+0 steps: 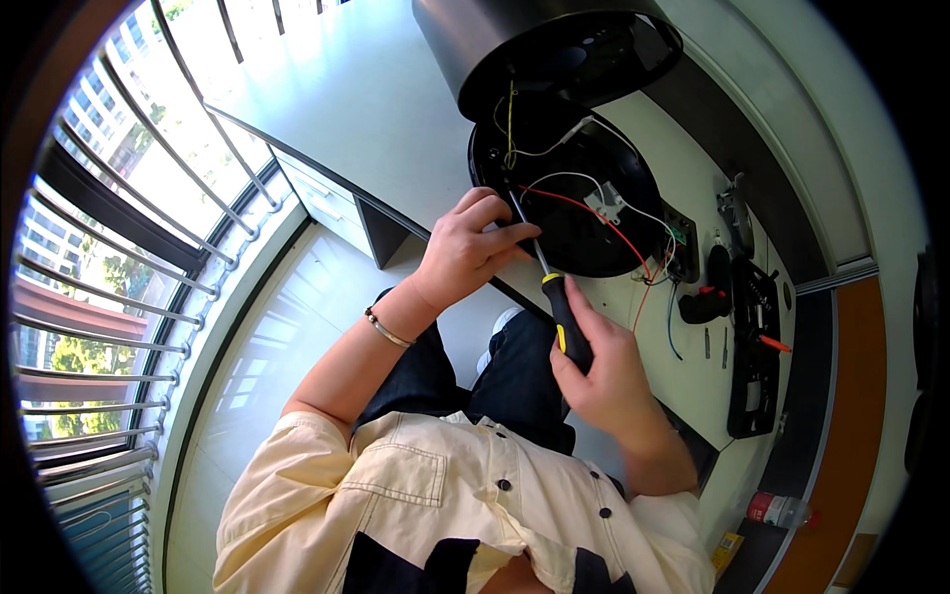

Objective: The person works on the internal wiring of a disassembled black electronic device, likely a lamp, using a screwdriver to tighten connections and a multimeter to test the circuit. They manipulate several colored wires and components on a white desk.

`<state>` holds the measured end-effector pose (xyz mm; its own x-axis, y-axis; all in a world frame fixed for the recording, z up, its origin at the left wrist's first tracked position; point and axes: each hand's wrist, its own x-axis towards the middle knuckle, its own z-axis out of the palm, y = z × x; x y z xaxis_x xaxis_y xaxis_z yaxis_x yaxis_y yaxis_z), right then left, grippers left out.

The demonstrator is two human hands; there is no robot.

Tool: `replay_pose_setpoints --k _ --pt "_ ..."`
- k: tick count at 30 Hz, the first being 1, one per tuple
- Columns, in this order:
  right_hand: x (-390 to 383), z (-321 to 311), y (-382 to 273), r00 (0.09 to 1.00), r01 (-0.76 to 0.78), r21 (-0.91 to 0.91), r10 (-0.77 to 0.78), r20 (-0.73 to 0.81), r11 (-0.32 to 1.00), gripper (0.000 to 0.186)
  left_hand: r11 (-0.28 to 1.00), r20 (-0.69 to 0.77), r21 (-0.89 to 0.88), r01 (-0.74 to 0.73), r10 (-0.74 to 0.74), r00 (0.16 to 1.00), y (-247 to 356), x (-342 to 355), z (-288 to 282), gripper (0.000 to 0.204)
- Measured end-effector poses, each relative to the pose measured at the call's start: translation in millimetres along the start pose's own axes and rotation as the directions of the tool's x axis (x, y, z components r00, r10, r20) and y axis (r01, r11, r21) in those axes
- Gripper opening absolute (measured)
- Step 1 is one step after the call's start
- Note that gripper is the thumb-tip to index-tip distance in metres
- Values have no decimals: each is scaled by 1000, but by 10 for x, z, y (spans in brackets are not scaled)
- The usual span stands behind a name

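Observation:
My right hand (614,371) is wrapped round the black and yellow handle of a screwdriver (566,322). Its long metal shaft runs up to the near left part of a round black appliance base (604,259). At the base's near left rim, my left hand (470,243) has its fingers curled against the shaft; what lies under them is hidden. Red, white and yellow-green wires cross the open base, with a white connector (606,203) among them. A dark cylindrical housing (445,49) lies tipped behind it, joined to it by wires.
On the white table (346,119), right of the base, are a circuit board (681,243), a black tool (705,305), loose bits (725,346) and an open black tool case (754,396). A bottle (777,510) lies at the lower right. Window bars (119,376) stand at left.

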<state>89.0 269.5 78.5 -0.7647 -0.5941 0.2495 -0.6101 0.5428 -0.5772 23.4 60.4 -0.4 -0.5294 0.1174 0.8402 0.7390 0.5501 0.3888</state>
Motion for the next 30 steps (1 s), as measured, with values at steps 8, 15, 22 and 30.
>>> replay_pose_setpoints --k 8,15,22,30 --pt "101 12 -362 954 278 -827 -43 296 488 62 1000 -17 -6 6 -7 1000 -11 -7 11 30" --pt "106 -134 -292 989 4 -253 34 146 967 69 1000 -6 -12 28 -28 1000 -13 10 4 29" --pt "-63 -76 -26 819 -466 885 387 423 20 68 999 -1 -32 23 -23 1000 -3 -7 0 30" --pt "25 -94 -82 814 -547 745 451 366 383 56 999 -7 -24 35 -35 999 11 -9 16 30"
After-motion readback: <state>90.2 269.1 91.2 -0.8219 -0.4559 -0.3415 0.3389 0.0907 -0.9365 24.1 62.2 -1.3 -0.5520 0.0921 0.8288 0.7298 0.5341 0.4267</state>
